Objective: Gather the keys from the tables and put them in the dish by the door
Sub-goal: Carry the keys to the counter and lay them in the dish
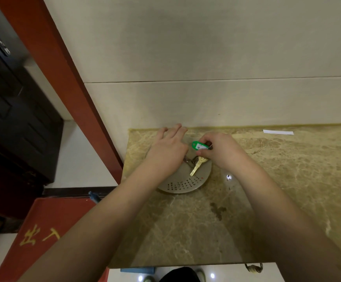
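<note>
A round grey dish (186,185) with small dark characters along its near rim sits on the marble shelf top (206,231) by the wall. Over the dish my right hand (218,149) pinches a key bunch with a green tag (199,145); a brass key (197,168) hangs from it, its tip down inside the dish. My left hand (166,151) rests over the dish's far left part with fingers spread. A dark ring or chain (190,161) lies in the dish between the hands; whether the left hand touches it is hidden.
A white paper strip (278,132) lies at the back right of the shelf top by the tiled wall. A red door frame (64,78) and a dark door (7,108) stand to the left. A red mat (43,237) with gold characters lies on the floor.
</note>
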A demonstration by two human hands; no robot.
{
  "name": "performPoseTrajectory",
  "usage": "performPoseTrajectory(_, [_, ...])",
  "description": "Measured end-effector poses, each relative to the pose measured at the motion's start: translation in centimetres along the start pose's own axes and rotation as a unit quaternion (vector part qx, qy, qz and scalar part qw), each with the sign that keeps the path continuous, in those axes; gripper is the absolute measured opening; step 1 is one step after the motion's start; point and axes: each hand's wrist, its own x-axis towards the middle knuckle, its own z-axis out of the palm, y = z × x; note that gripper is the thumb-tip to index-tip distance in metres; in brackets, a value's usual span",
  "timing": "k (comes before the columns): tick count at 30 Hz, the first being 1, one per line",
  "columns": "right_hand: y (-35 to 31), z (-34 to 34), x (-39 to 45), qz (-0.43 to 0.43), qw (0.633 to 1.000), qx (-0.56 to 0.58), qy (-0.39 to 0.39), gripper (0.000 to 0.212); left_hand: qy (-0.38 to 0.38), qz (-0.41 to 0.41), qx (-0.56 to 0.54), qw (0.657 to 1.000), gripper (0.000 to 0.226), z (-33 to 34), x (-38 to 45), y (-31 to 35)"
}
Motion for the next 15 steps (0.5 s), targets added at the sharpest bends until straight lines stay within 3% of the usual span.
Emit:
performPoseTrajectory(5, [0.2,-0.3,-0.2,0.015,0.999,-0.024,-0.023,0.022,-0.034,-0.006,0.014,0.999,0.044,-0.3,1.1,0.8])
performPoseTrajectory(11, [-0.4,0.7,-0.1,-0.010,1.000,-0.009,-0.018,0.028,-0.035,-0.025,-0.090,0.995,0.033,-0.5,-0.2,0.6])
performPoseTrajectory(15, [-1.1,2.2,0.2,-0.027,0.998,0.048,0.006,0.030,0.036,-0.057,-0.174,0.982,0.020,-1.2,-1.4,-1.2])
